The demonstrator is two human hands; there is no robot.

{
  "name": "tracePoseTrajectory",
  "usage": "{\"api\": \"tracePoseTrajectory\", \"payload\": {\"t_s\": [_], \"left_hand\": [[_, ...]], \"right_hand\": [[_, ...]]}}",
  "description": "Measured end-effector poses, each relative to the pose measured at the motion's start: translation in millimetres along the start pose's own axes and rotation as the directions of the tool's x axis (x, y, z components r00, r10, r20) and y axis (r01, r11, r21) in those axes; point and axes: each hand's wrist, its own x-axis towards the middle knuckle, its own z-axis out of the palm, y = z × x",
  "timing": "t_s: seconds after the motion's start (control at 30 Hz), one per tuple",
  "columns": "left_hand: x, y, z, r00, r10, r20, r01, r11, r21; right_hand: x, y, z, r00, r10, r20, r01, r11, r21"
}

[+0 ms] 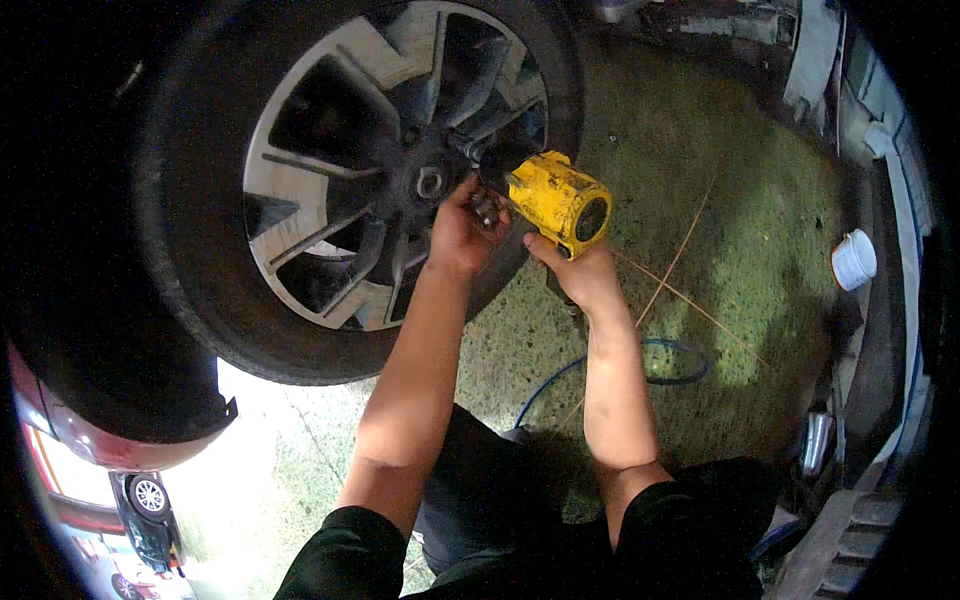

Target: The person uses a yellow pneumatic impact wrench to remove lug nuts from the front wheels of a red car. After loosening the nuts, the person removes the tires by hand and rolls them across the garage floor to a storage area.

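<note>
A car wheel (285,230) with a machined and dark alloy rim hangs in front of me, its tyre (215,290) clear of the floor. My right hand (578,268) is closed on the grip of a yellow and black impact wrench (560,200). The wrench's socket (464,146) points at the hub, at the lug holes right of the centre; whether it sits on a nut is hidden. Just beneath the wrench's nose, my left hand (462,232) is curled palm up around several small metal lug nuts (486,209).
A blue air hose (672,380) loops across the speckled floor behind my right forearm. Toward the right wall stand a white bucket (853,260) and a metal cylinder (816,444). The red car body (150,452) curves at lower left, with another vehicle's wheel (148,496) beyond it.
</note>
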Motion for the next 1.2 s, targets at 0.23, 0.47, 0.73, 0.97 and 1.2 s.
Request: {"api": "tracePoseTrajectory", "payload": {"t_s": [0.23, 0.47, 0.73, 0.97, 1.2], "left_hand": [[-5, 6, 3, 0.997, 0.043, 0.071, -0.045, 0.999, 0.018], [29, 13, 8, 0.983, 0.117, 0.139, -0.121, 0.992, 0.026], [35, 19, -2, 0.972, 0.139, 0.189, -0.099, 0.974, -0.206], [21, 19, 19, 0.981, 0.180, 0.066, -0.179, 0.984, -0.013], [19, 12, 32, 0.971, 0.236, 0.040, -0.237, 0.971, 0.017]], "right_hand": [[32, 18, 0, 0.986, -0.071, 0.151, 0.067, 0.997, 0.031], [28, 27, 18, 0.972, 0.206, 0.112, -0.225, 0.954, 0.197], [24, 20, 29, 0.984, 0.003, 0.178, -0.002, 1.000, -0.006], [20, 7, 27, 0.995, 0.028, 0.100, -0.036, 0.996, 0.080], [16, -12, 23, 0.984, 0.121, 0.128, -0.148, 0.964, 0.221]]}}
